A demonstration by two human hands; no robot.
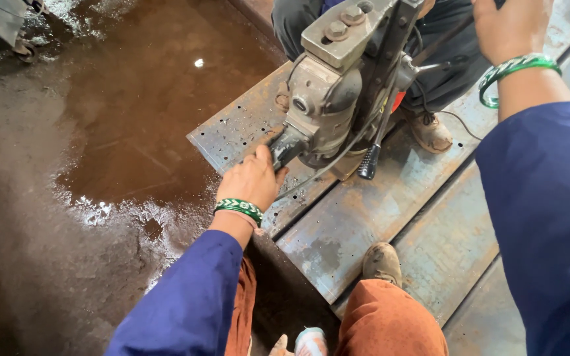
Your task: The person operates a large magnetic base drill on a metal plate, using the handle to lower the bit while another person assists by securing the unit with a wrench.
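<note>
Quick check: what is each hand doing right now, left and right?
Left hand: closed on the lower front part of the grey drilling machine.
Right hand: raised by the machine's top; its fingers are cut off by the frame, so cannot tell.

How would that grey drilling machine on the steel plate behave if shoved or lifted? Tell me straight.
The grey drilling machine is probably heavy for its size: its body looks like thick cast metal with large bolts. It is tall over a fairly small base, so a push near the top may tip it. The steel plate looks wet and gritty, so it might slide. The left hand grips its lower front.
</note>
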